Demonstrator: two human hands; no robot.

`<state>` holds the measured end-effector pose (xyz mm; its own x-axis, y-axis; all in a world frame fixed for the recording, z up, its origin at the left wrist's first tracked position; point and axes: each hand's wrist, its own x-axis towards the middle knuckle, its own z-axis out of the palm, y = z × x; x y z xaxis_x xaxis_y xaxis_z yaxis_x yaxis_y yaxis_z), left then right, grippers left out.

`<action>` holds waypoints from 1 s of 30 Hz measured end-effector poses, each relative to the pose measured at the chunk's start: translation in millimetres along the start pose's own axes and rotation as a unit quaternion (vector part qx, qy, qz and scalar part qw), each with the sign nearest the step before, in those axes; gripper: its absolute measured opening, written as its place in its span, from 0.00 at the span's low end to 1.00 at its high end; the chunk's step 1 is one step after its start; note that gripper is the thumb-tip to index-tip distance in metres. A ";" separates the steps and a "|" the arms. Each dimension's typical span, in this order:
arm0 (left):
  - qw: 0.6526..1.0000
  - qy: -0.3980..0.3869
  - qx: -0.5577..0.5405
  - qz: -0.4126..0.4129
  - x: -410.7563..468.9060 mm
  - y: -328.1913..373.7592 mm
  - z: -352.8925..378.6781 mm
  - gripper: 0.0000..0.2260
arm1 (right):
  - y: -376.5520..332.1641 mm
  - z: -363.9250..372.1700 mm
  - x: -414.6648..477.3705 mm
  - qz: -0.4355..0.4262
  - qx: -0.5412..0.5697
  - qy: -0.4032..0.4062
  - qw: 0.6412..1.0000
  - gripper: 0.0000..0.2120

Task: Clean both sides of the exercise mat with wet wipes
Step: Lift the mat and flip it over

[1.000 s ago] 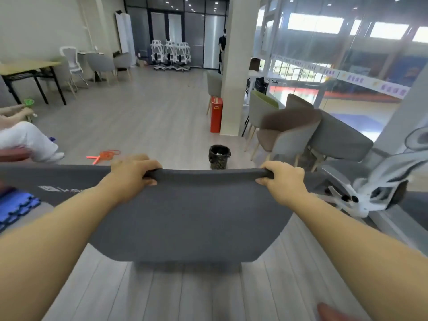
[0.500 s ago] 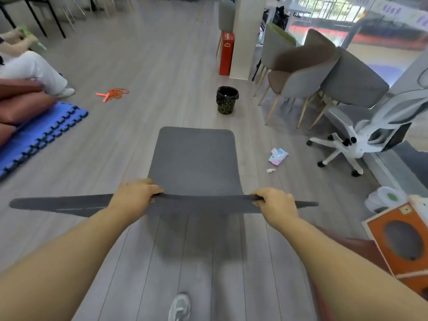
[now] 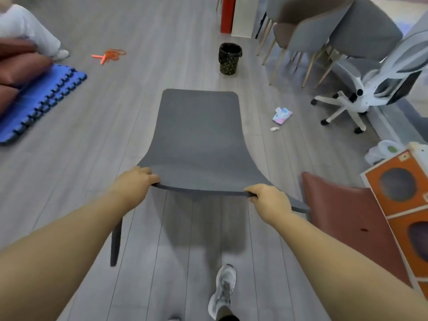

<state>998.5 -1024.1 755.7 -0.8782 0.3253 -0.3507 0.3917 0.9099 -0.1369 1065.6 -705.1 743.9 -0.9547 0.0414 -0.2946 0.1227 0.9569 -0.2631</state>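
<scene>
Both hands [image 3: 199, 193] gripping mat [image 3: 196, 140], far end now lying farther out

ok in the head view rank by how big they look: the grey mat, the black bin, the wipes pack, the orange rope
1. grey mat, by far the largest
2. black bin
3. orange rope and wipes pack: about alike, and the rope lies farther from the camera, so no firm order.

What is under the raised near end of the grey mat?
Under the grey mat, lifted by the left hand and the right hand, only shadowed floor shows. The floor under its far part is covered.
</scene>
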 end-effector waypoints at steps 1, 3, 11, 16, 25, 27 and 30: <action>1.000 0.002 0.004 0.014 -3.1 -2.4 4.3 0.25 | -3.1 9.0 -6.8 0.006 0.000 0.000 1.000 0.10; 0.999 0.007 0.015 0.036 -7.8 -7.2 17.3 0.26 | -9.7 27.7 -19.2 0.022 0.004 0.001 1.000 0.11; 0.995 -0.064 0.033 0.068 -46.3 12.3 127.0 0.22 | -11.5 128.7 -57.0 0.079 0.012 -0.062 0.995 0.15; 0.978 -0.200 0.006 0.054 -81.8 44.6 212.2 0.24 | -1.0 212.3 -84.7 0.080 0.024 -0.191 0.978 0.12; 0.952 -0.300 -0.041 0.036 -154.1 105.1 260.7 0.14 | 1.5 245.9 -141.2 0.060 -0.012 -0.349 0.935 0.15; 0.951 -0.303 -0.058 0.034 -155.9 105.2 245.1 0.12 | -2.4 229.9 -143.9 0.057 -0.034 -0.354 0.933 0.16; 0.952 -0.295 -0.067 0.035 -155.0 95.4 211.9 0.12 | -15.3 194.7 -146.6 0.053 -0.042 -0.327 0.943 0.18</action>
<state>1230.1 -1042.3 600.7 -0.5283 0.2217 -0.8196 0.3709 0.9286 0.0121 1256.5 -781.8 612.2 -0.5640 -0.0216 -0.8255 0.1604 0.9778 -0.1351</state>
